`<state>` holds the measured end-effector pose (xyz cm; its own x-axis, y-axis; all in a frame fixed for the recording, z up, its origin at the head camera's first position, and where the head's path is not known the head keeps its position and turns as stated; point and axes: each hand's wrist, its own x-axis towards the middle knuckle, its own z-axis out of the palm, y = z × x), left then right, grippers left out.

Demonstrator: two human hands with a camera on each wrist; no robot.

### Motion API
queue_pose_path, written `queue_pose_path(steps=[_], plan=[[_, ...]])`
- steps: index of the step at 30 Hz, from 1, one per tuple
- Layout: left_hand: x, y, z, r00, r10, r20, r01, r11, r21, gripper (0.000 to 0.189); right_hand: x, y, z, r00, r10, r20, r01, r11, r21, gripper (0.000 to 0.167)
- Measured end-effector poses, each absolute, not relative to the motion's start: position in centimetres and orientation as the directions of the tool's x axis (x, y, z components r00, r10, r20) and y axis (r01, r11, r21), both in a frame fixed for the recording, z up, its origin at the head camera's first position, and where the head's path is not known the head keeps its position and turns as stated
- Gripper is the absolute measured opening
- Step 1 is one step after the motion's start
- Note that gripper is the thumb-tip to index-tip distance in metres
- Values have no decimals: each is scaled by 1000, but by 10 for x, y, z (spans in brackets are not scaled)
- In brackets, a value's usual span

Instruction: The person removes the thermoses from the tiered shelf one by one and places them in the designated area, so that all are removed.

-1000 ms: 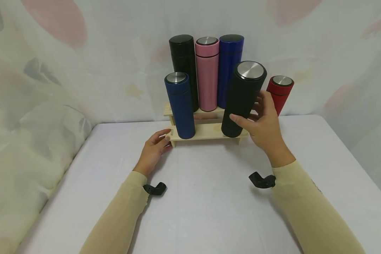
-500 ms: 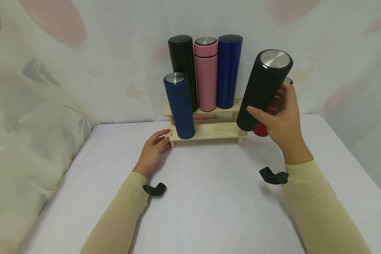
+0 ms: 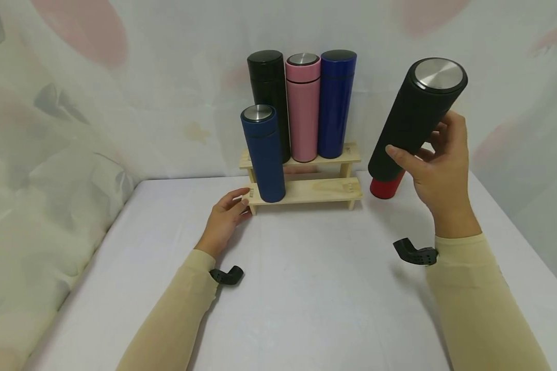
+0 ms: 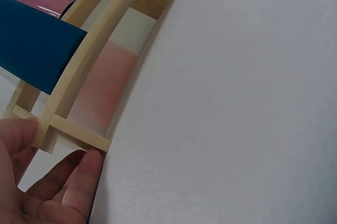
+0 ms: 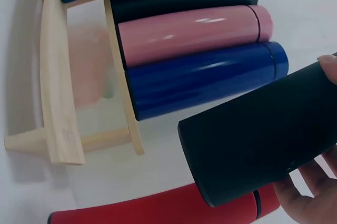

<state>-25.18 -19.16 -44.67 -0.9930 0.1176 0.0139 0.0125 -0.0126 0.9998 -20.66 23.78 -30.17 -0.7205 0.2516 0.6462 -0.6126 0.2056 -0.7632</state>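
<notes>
My right hand (image 3: 445, 172) grips a black vacuum flask (image 3: 410, 121) with a silver lid top. The flask hangs tilted in the air to the right of a two-step wooden rack (image 3: 317, 189). Behind its base, partly hidden, stands a red flask (image 3: 384, 189) on the table. At the rack's left end, my left hand (image 3: 223, 219) holds the lower step, with fingertips (image 4: 90, 162) against the leg in the left wrist view. A matte blue flask (image 3: 265, 154) stands upright at the left of that lower step.
On the upper step stand a glossy black flask (image 3: 269, 103), a pink flask (image 3: 303, 111) and a glossy blue flask (image 3: 336, 105), side by side. A white cloth covers the table (image 3: 306, 288). Patterned fabric (image 3: 167, 77) hangs close behind the rack.
My right hand has lifted the black flask off the lower step, carrying it up and to the right, across the red flask. The left hand has stayed at the rack's end.
</notes>
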Motion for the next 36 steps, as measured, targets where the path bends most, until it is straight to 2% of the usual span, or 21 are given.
queue_pose_path(steps=[7,17,28,31,36], plan=[[-251,-190,-446,-994,111,11,10,-8,1000,43,-207,250,-298,-678,286,678,-612,291,-735,70],[-252,-190,-445,-995,104,8,9,9,1000,44,-201,264,-289,-688,407,602,-586,178,-790,67],[-253,-190,-447,-995,104,11,12,7,1000,43,-195,273,-283,-693,485,533,-571,83,-817,68],[-253,-190,-447,-994,107,14,14,-1,1000,43,-195,276,-284,-697,499,514,-542,103,-834,68],[-252,-190,-445,-993,115,19,17,-17,1000,44,-196,281,-288,-695,509,508,-451,241,-859,68]])
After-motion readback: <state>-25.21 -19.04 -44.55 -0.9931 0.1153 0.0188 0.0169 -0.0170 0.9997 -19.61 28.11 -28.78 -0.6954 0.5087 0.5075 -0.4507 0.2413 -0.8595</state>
